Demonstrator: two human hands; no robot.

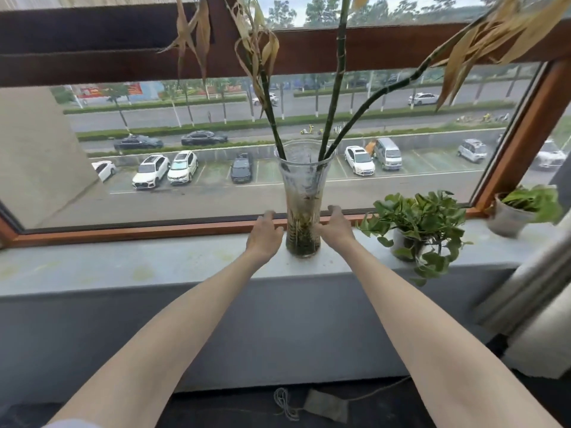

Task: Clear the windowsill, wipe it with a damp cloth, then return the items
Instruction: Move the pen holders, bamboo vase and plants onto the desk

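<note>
The left hand [264, 234] is spread and relaxed, holding nothing, just beside the foot of the glass vase [304, 205]. The vase stands upright on the windowsill [154, 264], squarely between both palms, its long axis vertical and its stalks rising far above the grip. The right hand [335, 228], likewise unclosed, is equally near; whether it touches the glass is unclear. A potted plant [414, 223] sits just beyond it.

Parked cars [182, 167] and a tree-lined road [148, 120] outside.
</note>
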